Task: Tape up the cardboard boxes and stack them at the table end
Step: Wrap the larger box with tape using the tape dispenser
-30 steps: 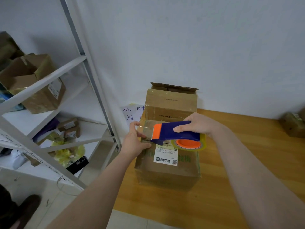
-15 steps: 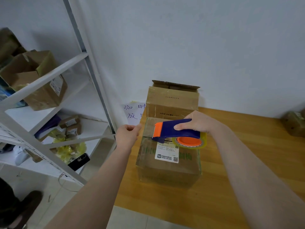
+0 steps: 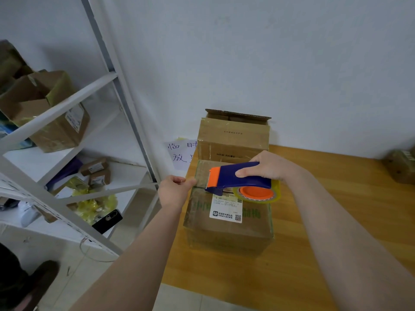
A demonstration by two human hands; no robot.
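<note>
A closed cardboard box with a white shipping label stands at the left end of the wooden table. Behind it, against the wall, stands a taller cardboard box with one flap up. My right hand grips a blue and orange tape dispenser holding a clear tape roll, just above the front box's top. My left hand is at that box's upper left edge, fingers curled, pinching the free end of the clear tape, which stretches from the dispenser's orange mouth.
A white metal shelf rack stands left of the table, holding an open cardboard box, small parcels and a black phone. A handwritten paper note hangs on the wall. Another small box sits at the far right.
My left hand has slid left from the box top to its left edge, with the tape end in its fingers. The dispenser has stayed over the box.
</note>
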